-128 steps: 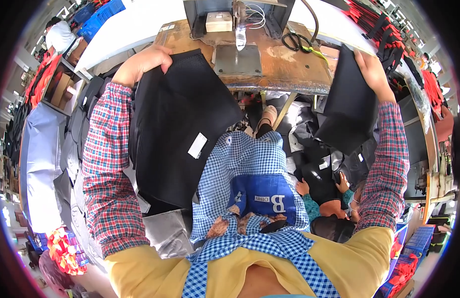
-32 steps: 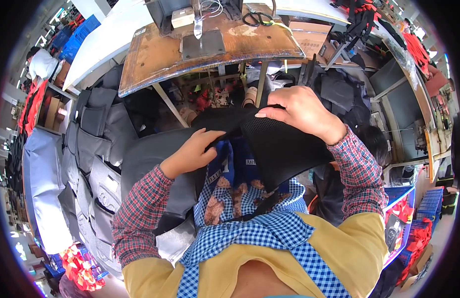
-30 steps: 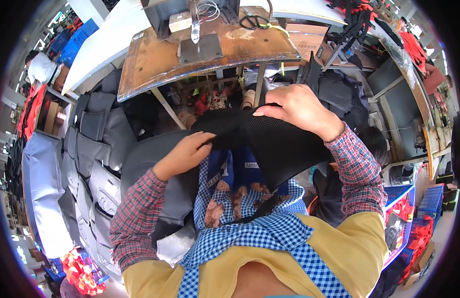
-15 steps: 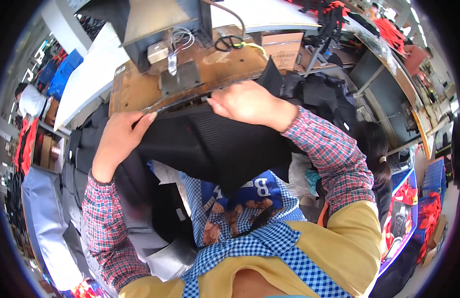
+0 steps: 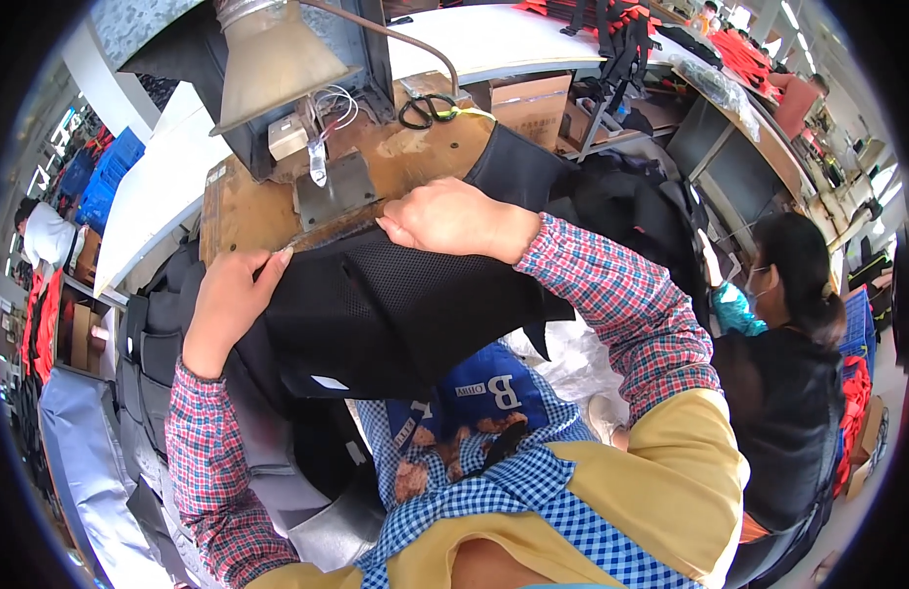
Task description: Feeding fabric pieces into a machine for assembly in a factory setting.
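Note:
A large piece of black ribbed fabric point(image 5: 415, 304) hangs from both hands along the front edge of a worn wooden machine table point(image 5: 240, 201). My left hand point(image 5: 228, 299) pinches its upper left edge between thumb and fingers. Farther right, my right hand point(image 5: 459, 218) is closed on the same upper edge, its fingertips curled under. Near the bottom of the fabric shows a small white label point(image 5: 329, 383). Beyond the hands, a metal plate point(image 5: 334, 189) is set on the tabletop below the machine's pale housing point(image 5: 282, 59).
Black-handled scissors point(image 5: 428, 111) lie at the back of the table, near a cardboard box point(image 5: 529, 106). Dark fabric pieces point(image 5: 160, 344) are heaped at left, with more black material point(image 5: 631, 206) at right. A co-worker point(image 5: 783, 383) in black sits close on my right.
The black fabric has shifted and spread along the table edge, and its white label now shows. My right hand has moved slightly left. The co-worker at right is more fully in view.

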`<action>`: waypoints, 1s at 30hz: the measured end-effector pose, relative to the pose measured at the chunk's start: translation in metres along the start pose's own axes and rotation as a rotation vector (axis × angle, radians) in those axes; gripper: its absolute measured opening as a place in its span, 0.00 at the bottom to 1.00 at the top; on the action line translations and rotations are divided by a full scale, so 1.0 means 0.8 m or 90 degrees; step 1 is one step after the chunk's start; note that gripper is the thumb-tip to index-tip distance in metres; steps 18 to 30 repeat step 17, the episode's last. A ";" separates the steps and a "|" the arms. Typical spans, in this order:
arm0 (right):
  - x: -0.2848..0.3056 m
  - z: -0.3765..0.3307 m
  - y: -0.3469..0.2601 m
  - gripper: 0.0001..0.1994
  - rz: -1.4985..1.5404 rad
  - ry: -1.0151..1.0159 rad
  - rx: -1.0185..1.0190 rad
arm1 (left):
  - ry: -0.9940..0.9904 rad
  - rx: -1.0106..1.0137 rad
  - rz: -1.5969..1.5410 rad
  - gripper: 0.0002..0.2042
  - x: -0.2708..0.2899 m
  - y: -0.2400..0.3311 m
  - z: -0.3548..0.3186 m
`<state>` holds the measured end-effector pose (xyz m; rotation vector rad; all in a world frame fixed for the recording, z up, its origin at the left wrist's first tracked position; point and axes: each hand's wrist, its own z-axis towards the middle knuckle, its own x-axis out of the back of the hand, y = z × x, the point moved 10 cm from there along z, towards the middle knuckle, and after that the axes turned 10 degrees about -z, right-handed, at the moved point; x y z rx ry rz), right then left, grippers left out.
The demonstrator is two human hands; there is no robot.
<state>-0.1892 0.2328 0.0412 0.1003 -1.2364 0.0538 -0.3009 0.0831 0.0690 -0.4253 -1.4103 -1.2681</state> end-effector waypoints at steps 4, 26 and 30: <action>-0.008 0.008 0.001 0.20 -0.002 -0.006 0.011 | -0.011 0.021 -0.006 0.20 -0.001 -0.006 0.002; -0.020 0.034 0.018 0.22 -0.007 0.009 0.009 | 0.004 0.015 0.020 0.21 0.000 -0.032 0.029; -0.020 0.034 0.018 0.22 -0.007 0.009 0.009 | 0.004 0.015 0.020 0.21 0.000 -0.032 0.029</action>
